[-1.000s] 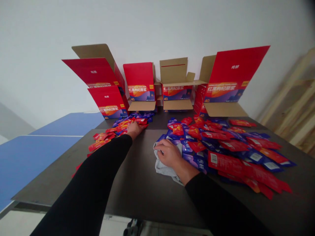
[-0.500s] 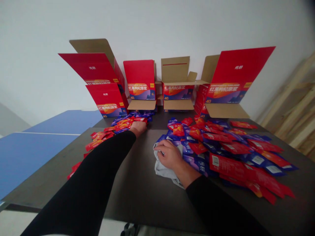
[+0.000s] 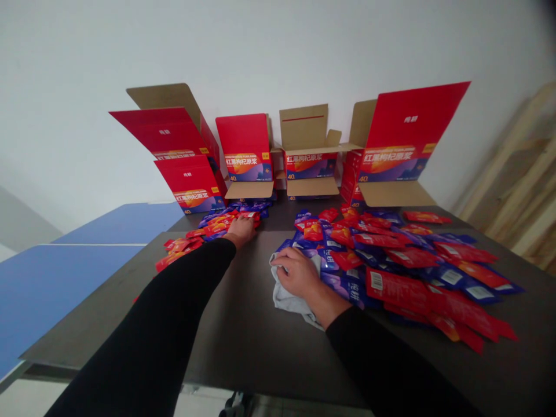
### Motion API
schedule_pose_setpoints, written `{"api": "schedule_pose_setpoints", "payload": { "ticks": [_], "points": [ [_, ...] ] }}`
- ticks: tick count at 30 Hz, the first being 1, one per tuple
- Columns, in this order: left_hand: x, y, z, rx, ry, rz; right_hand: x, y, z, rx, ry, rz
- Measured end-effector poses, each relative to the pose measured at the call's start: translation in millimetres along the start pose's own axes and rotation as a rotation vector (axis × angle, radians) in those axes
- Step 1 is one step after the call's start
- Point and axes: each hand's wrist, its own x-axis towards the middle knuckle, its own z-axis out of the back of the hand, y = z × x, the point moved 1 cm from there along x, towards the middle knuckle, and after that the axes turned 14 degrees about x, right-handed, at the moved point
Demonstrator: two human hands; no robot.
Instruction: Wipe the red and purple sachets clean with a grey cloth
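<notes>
My left hand (image 3: 242,229) reaches to the far left pile, its fingers stretched over the red pouches (image 3: 225,222) and touching them. Purple-blue pouches (image 3: 260,205) lie mixed in behind. My right hand (image 3: 299,272) is closed with curled fingers on a crumpled grey cloth (image 3: 289,302), resting on the table beside the right-hand pile. That pile holds several red pouches (image 3: 397,288) and blue pouches (image 3: 343,285), lying flat and overlapping; the cloth's edge meets the nearest blue ones.
Open red cartons stand along the wall: a stacked pair with a lower carton (image 3: 191,185) at left, two in the middle (image 3: 247,165) (image 3: 310,168), and one at right (image 3: 386,165). The dark table (image 3: 243,336) adjoins a blue table (image 3: 87,260). Wooden slats (image 3: 521,191) lean at right.
My left hand has shifted slightly left and back over the pile, its fingers now more stretched. The right hand stays on the cloth. The view has tilted slightly.
</notes>
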Motion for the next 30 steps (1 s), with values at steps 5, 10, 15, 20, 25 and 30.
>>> {"api": "schedule_pose_setpoints", "payload": {
  "ticks": [5, 10, 15, 20, 25, 30],
  "points": [
    [6, -5, 1.8, -0.009, 0.014, 0.012, 0, -1, -1, 0.000, -0.012, 0.002],
    [9, -7, 3.9, -0.040, 0.015, -0.008, 0, -1, -2, 0.013, -0.008, -0.007],
    [9, 1, 2.2, -0.123, 0.000, 0.005, 1, -2, -1, 0.003, -0.010, -0.015],
    [4, 7, 3.8, -0.240, -0.069, 0.056, 1, -4, -2, 0.016, -0.004, -0.023],
    [-22, 1, 14.4, -0.470, -0.199, 0.159, 1, -5, -2, 0.021, -0.007, -0.019],
    [-71, -12, 25.0, -0.624, -0.293, 0.198, 1, -6, -2, 0.023, -0.011, -0.015]
  ]
}}
